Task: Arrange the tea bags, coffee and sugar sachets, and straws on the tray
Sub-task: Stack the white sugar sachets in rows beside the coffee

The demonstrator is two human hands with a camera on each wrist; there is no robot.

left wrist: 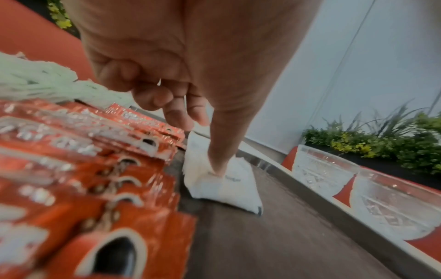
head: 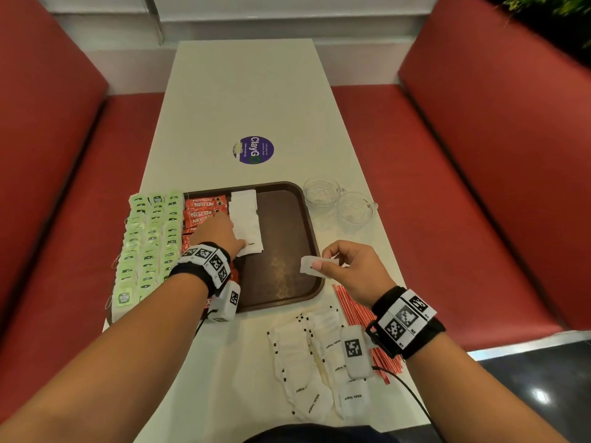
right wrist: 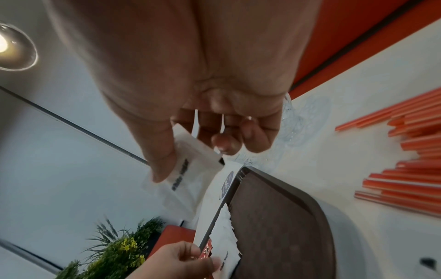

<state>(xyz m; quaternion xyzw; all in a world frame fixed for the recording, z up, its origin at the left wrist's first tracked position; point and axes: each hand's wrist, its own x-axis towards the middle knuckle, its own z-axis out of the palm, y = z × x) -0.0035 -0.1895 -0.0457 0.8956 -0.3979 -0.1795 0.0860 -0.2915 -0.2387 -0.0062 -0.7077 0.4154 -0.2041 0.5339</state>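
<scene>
A brown tray (head: 287, 238) holds rows of green tea bags (head: 150, 238) on its left, red coffee sachets (head: 204, 209) beside them, then a column of white sugar sachets (head: 246, 219). My left hand (head: 235, 235) rests on that column. Its straight thumb (left wrist: 219, 166) presses the nearest sugar sachet (left wrist: 224, 185) and its fingertips touch the far end. My right hand (head: 319, 263) hovers over the tray's right edge and pinches one white sugar sachet (head: 311, 265) between thumb and forefinger. More sugar sachets (head: 307, 362) lie loose on the table in front of the tray. Red straws (head: 355, 311) lie under my right wrist.
Two glass cups (head: 321, 193) (head: 356, 211) stand just off the tray's far right corner. A purple round sticker (head: 253, 150) marks the white table beyond the tray. Red bench seats (head: 447, 187) flank the table. The tray's right half shows bare brown surface (right wrist: 274, 217).
</scene>
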